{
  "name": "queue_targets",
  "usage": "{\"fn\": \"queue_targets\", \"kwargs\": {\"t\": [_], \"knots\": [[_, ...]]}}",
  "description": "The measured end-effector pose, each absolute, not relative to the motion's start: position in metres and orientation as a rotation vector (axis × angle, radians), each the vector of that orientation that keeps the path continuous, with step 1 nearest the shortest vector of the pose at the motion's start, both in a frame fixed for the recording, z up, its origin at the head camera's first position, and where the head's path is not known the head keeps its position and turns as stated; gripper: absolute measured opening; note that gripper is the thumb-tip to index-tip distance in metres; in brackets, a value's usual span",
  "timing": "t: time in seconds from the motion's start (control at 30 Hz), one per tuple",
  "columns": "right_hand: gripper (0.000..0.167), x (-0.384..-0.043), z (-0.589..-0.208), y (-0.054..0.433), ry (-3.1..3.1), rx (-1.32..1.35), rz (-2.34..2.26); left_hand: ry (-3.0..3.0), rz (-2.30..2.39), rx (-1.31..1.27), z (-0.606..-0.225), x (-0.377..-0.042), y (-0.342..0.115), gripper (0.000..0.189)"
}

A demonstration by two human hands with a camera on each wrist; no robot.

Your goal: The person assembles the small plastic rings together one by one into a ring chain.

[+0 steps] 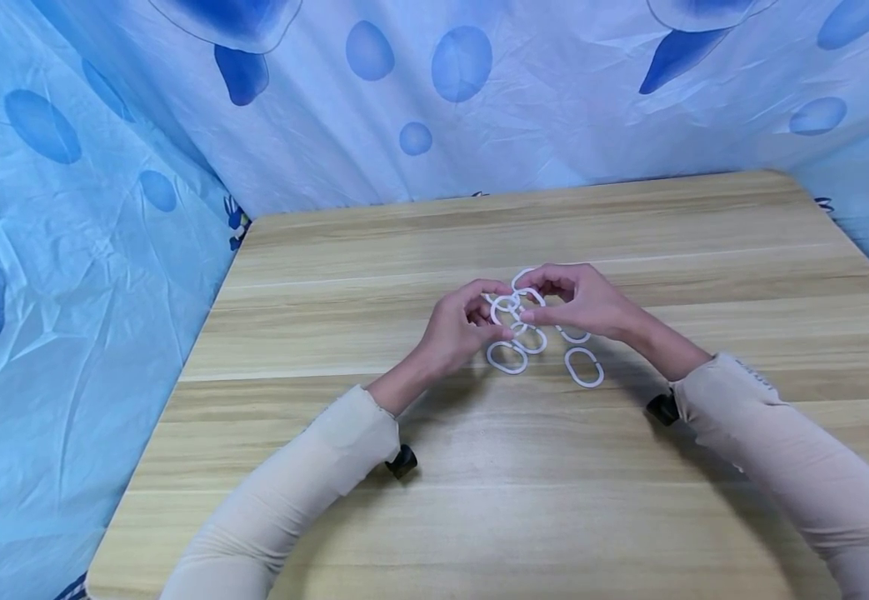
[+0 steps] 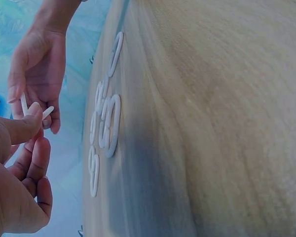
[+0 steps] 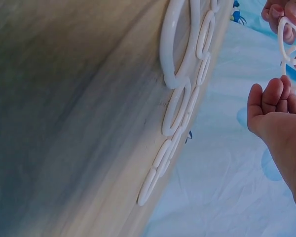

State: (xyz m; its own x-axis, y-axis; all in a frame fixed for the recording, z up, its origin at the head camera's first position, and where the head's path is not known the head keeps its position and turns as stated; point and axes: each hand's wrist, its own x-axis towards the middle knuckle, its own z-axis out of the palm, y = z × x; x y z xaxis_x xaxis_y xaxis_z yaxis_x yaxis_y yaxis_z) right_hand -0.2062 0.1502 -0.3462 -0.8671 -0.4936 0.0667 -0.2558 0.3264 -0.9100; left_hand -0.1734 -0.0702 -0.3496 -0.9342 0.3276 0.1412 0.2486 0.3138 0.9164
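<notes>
Above the table my left hand (image 1: pixel 455 325) pinches a white plastic C-shaped ring (image 1: pixel 492 312) between thumb and fingers. Facing it, my right hand (image 1: pixel 580 300) pinches another white ring (image 1: pixel 538 294) by its edge. The two rings meet or overlap between the fingertips; whether they are linked cannot be told. In the right wrist view, the held rings (image 3: pixel 281 39) cross near the left hand (image 3: pixel 290 12). Below the hands lie several similar loose oval rings, among them one (image 1: pixel 586 386) near the right hand and one (image 1: pixel 505 372) near the left.
The wood-grain table (image 1: pixel 449 517) extends around the hands. A blue and white curtain (image 1: pixel 292 125) with printed spots hangs along its back and sides. Small black devices (image 1: pixel 402 461) sit under both wrists, by the light sleeves (image 1: pixel 292 492).
</notes>
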Motion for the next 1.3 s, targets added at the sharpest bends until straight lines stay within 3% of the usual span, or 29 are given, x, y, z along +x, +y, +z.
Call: {"fn": "queue_targets", "kwargs": {"t": [0.77, 1.3], "knots": [[0.039, -0.2057, -0.3458, 0.1484, 2.347, -0.704, -1.590, 2.594, 1.719, 0.506, -0.3525, -0.1743, -0.0730, 0.054], [0.040, -0.2048, -0.3434, 0.1471, 2.323, -0.709, -1.584, 2.674, 1.784, 0.528, -0.3518, -0.1734, -0.0705, 0.031]]}}
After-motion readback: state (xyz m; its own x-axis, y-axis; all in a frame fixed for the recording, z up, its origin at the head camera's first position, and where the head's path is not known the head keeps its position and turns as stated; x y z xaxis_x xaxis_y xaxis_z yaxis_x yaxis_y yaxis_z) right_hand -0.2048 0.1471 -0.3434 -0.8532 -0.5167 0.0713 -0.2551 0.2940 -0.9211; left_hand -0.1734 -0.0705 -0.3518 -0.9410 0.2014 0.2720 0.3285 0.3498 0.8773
